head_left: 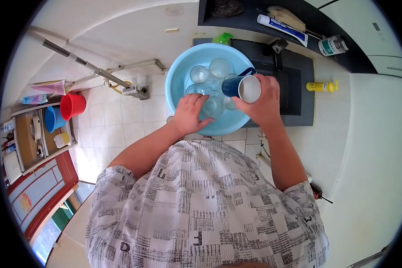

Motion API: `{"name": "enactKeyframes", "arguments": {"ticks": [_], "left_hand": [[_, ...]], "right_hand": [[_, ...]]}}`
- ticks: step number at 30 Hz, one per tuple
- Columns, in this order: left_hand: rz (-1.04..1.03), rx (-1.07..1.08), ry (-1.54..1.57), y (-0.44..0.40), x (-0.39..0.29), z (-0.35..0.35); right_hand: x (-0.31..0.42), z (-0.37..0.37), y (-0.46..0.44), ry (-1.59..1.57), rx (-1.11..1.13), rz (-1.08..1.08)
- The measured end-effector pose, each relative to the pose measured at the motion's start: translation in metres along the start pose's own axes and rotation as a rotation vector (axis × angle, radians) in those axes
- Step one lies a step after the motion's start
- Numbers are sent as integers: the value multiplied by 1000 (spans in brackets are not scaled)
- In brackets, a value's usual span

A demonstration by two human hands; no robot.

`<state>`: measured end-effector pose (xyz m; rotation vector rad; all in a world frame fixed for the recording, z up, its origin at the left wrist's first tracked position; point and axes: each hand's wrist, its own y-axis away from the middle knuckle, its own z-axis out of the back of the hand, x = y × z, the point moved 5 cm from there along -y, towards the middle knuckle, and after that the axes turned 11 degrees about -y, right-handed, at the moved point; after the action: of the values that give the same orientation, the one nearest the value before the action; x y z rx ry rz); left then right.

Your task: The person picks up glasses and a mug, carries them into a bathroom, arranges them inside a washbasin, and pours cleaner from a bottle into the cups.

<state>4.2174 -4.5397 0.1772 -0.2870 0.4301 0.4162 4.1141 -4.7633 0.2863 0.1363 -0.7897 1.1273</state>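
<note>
A light blue plastic basin [173,73] holds several clear drinking glasses, among them a glass [219,68] at the back and a glass [199,74] to its left. My right hand [264,99] grips a dark blue mug [231,87] with a white inside, tilted over the basin's right side with its mouth turned toward me. Over the basin's front left, my left hand [190,114] has its fingers and thumb apart, beside a clear glass [213,107]. Whether those fingertips touch the glass I cannot tell.
Behind the basin stands a green-topped bottle [223,39]. A dark sink [290,89] with a black faucet [278,53] lies to the right, near a yellow bottle [321,86]. Above, a shelf holds a toothpaste tube [282,29]. A red bucket [73,106] stands at left.
</note>
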Motion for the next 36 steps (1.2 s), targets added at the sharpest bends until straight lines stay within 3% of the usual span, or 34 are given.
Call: {"name": "enactKeyframes", "arguments": {"ticks": [4, 11, 26, 29, 32, 36], "left_hand": [[32, 98, 9, -3, 5, -10], [33, 91, -31, -10, 9, -13], [110, 265, -225, -23, -1, -22], [77, 186, -225, -26, -7, -21], [64, 286, -272, -29, -11, -23], [13, 264, -271, -27, -16, -21]], "right_hand": [[-4, 10, 0, 27, 3, -54], [-19, 26, 13, 81, 19, -126], [-52, 47, 45, 50, -78, -120], [-57, 46, 52, 35, -105, -134], [-58, 50, 54, 13, -103, -180], [-62, 56, 59, -14, -109, -211]]}}
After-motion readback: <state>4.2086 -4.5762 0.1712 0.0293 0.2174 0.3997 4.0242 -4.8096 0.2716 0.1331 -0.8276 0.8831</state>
